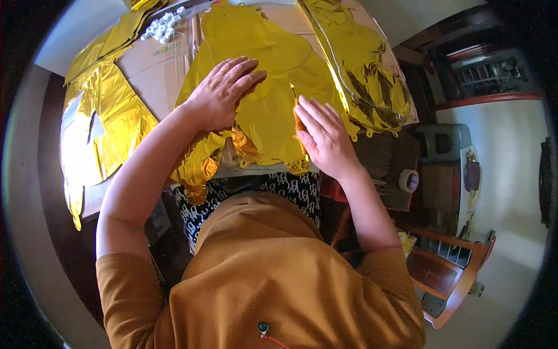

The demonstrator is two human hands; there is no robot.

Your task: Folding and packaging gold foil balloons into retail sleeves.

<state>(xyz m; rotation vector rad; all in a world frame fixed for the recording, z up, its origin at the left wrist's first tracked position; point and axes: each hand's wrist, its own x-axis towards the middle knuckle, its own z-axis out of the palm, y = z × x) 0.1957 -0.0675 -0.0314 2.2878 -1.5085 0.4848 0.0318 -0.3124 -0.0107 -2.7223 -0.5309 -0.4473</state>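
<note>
A flat gold foil piece (261, 46), which looks like an uninflated foil balloon, lies in front of me with its crinkled lower edge at the near side of the table. My left hand (226, 93) rests on it palm down, fingers stretched and slightly apart. Farther right, my right hand (324, 134) is set on its edge against the same foil, fingers extended and close together. An orange patch beside that palm looks like its reflection; I see no object held in either hand.
More gold foil (107, 128) hangs over the table's left side. A folded foil stack (366, 58) with a thin cord across it lies at right. Small white spools (164, 26) sit on the cardboard (154, 70). Lower right are a tape roll (408, 180) and a wooden chair (444, 270).
</note>
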